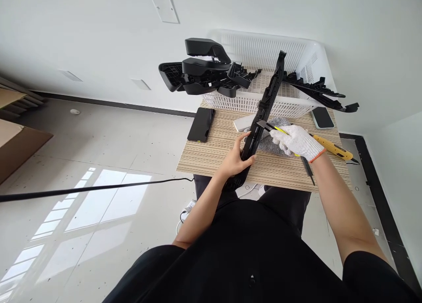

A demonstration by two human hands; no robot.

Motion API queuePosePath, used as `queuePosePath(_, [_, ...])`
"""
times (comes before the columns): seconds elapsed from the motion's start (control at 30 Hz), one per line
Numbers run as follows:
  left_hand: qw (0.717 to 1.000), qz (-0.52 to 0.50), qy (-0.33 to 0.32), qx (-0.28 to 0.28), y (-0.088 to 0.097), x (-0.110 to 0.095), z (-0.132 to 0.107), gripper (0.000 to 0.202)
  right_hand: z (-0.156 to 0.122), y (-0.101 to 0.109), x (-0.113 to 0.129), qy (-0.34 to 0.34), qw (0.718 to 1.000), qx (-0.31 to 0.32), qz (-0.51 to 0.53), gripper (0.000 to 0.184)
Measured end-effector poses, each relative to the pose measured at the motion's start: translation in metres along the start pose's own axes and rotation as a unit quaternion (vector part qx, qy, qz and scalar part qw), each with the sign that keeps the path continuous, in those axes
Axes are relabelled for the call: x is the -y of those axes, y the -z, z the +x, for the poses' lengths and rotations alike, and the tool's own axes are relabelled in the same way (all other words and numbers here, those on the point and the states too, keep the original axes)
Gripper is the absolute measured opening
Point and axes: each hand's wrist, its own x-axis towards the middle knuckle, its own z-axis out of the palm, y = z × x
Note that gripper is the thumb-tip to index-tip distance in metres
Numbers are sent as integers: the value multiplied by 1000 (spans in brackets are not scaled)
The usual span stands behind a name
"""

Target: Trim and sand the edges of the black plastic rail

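My bare left hand [234, 158] grips a long black plastic part [262, 114] near its lower end. The part slants up from my lap, over the table, to the rim of the basket. In my right hand [295, 141], which wears a white knit glove with an orange cuff, is a utility knife [268, 126] with yellow on its handle. Its blade points left, at or just over the edge of the part; whether it touches I cannot tell. Under the knife lies a crumpled grey cloth [275, 147].
A white plastic basket [231, 101] at the back holds several black plastic parts [204, 67], some jutting past its sides. On the wood-patterned table [198, 160] lie a black phone [201, 124], another phone-like device [322, 118], a yellow-handled tool [332, 147] and a thin dark tool [308, 171].
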Motion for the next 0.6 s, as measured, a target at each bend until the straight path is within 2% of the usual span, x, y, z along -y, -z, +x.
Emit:
queuePosePath(0.3, [1000, 1, -5, 6, 0, -1, -1, 79, -6, 4, 18, -65, 997, 31, 36, 51])
queuePosePath(0.6, [1000, -7, 5, 7, 0, -3, -2, 76, -9, 11, 28, -99, 991, 95, 0, 54])
